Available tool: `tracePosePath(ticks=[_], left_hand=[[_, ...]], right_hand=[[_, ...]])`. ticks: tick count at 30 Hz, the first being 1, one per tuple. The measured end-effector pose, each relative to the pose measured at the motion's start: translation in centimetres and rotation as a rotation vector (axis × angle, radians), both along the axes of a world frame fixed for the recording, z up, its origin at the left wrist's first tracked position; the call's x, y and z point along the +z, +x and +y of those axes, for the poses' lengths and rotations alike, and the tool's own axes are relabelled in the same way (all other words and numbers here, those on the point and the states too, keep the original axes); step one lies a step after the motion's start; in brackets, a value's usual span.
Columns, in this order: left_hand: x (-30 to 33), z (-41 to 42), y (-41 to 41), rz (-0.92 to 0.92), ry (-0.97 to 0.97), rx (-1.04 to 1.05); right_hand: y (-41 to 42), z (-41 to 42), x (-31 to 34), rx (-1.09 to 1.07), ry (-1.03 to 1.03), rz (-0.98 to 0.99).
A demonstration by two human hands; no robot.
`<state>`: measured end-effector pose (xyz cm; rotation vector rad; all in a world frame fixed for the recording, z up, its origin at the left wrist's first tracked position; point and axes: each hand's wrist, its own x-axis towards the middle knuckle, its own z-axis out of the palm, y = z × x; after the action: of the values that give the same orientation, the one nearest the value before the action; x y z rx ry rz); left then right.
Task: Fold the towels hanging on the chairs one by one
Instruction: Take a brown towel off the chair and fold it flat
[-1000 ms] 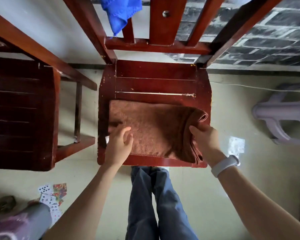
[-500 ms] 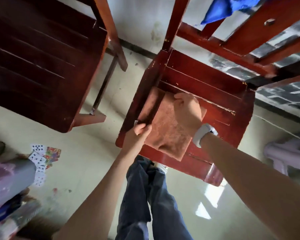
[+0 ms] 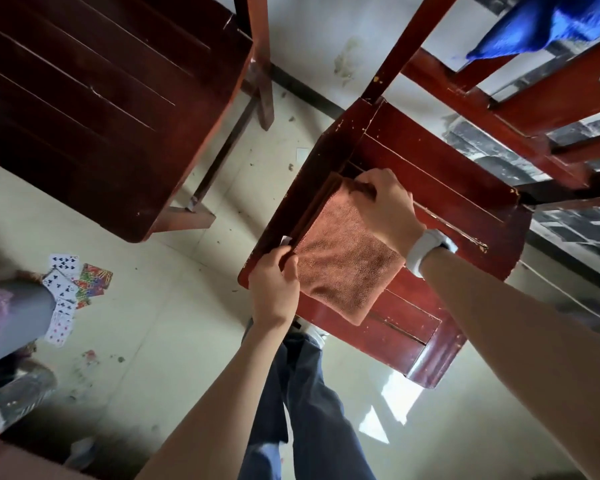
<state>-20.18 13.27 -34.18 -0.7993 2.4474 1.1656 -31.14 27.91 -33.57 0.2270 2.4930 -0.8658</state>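
The right hand is lying on the far end of the brown towel, fingers curled down and bunched together at the towel's far corner, pinching the cloth against the seat. The left hand is gripping the near left corner of the same towel, its fingers curling over the folded edge where that edge is meeting the seat's side rail; a small white tag is showing just above them. A white wristband is sitting on the right wrist.

The brown towel is lying folded into a compact rectangle on the seat of the red wooden chair, toward its left side, between the two hands. One near corner is overhanging the seat's front boards.

A blue towel is hanging over the backrest of that chair, well apart from both hands. A second, darker chair is standing to the left. Playing cards are lying scattered on the floor beside it.
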Motion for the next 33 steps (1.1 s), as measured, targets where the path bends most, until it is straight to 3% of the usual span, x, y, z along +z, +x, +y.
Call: tracePosePath(ticks=[9, 13, 15, 21, 24, 29, 33], left_hand=[[-1.5, -0.6, -1.4, -0.026, -0.122, -0.030], [-1.5, -1.0, -1.4, -0.033, -0.128, -0.085], [-1.6, -1.4, -1.3, -0.032, -0.145, -0.138], [-2.2, -2.5, -1.6, -0.079, -0.251, -0.323], [-2.3, -3.3, -1.8, -0.058, -0.323, -0.406], [-1.5, -3.8, -1.7, 0.160, -0.458, -0.611], [-2.5, -3.4, -1.2, 0.078, -0.505, -0.881]], right_hand=[[-1.3, -0.8, -1.6, 0.059, 0.180, 0.072], [1.7, -0.1, -1.1, 0.227, 0.254, 0.406], [3.3, 0.0, -1.7, 0.386, 0.350, 0.476], [4.8, -0.1, -4.6, 0.612, 0.528, 0.237], [4.7, 0.0, -4.5, 0.615, 0.508, 0.265], [10.0, 0.0, -2.6, 0.619, 0.419, 0.434], [14.3, -0.1, -4.6, 0.704, 0.429, 0.349]])
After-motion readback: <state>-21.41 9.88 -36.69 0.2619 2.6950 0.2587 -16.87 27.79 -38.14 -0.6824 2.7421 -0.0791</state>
